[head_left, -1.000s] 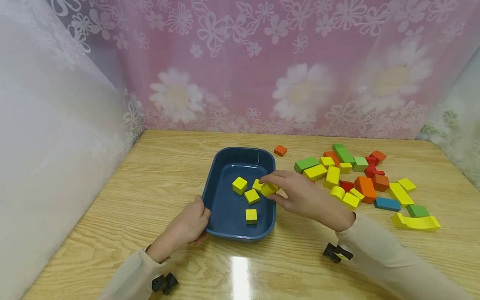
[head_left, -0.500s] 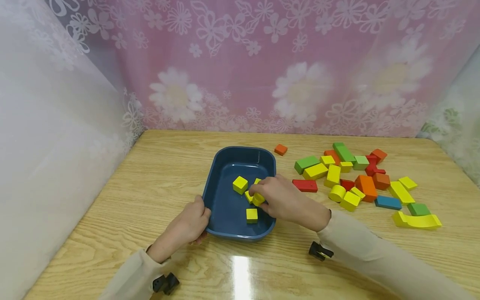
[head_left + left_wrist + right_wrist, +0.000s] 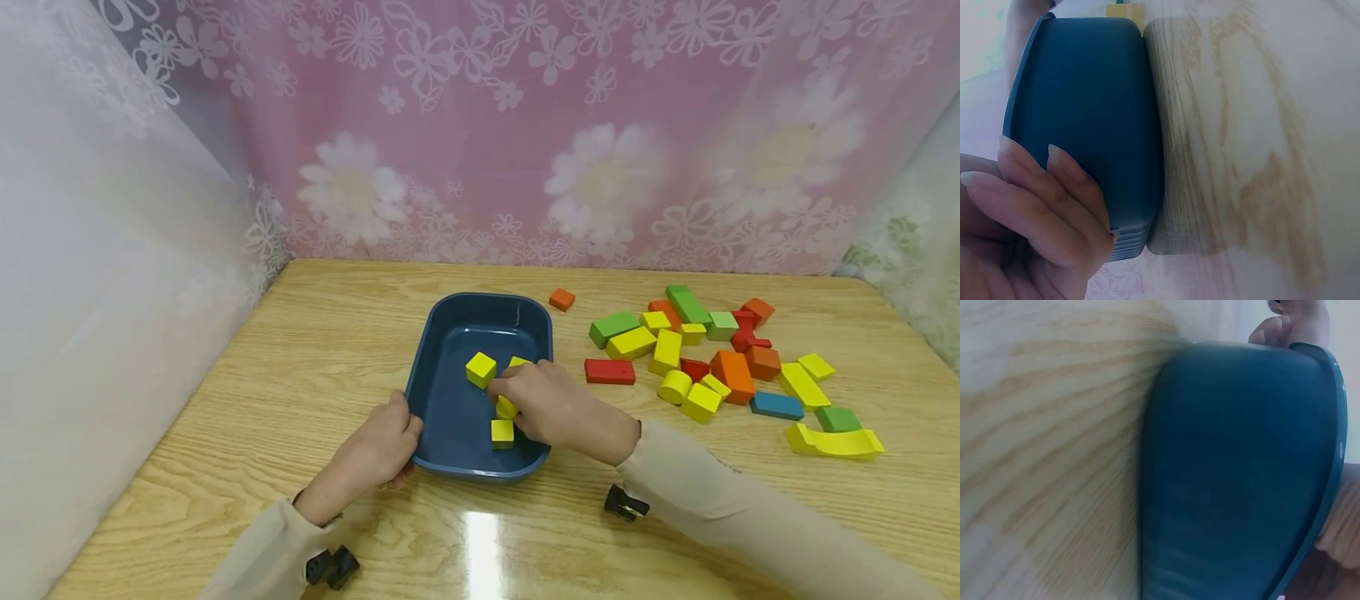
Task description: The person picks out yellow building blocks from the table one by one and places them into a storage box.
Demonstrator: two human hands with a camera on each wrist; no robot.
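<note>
A dark blue rectangular tray (image 3: 442, 417) stands on the table. My left hand (image 3: 380, 442) grips its rim at the near left; in the left wrist view, the curled fingers (image 3: 1054, 206) lie against the tray's outer wall. My right hand (image 3: 551, 404) reaches over the right rim into the tray and pinches a small yellow block (image 3: 506, 408), partly hidden by the fingers. Around it on the tray floor lie a yellow cube (image 3: 481, 369), another yellow cube (image 3: 502, 433) nearer the front, and a yellow block (image 3: 519, 362) half covered by the hand. The right wrist view shows mostly the tray's outer wall (image 3: 1235, 462).
Right of the tray, several loose blocks are scattered, among them a red bar (image 3: 610, 372), a yellow cylinder (image 3: 674, 387), a blue bar (image 3: 776, 406) and a yellow curved piece (image 3: 835, 442). One orange block (image 3: 562, 299) sits behind the tray's right corner. A floral curtain (image 3: 480, 167) hangs behind.
My right hand has moved left and down into the tray with the yellow block. The red bar has come into view behind it. My left hand has stayed on the rim.
</note>
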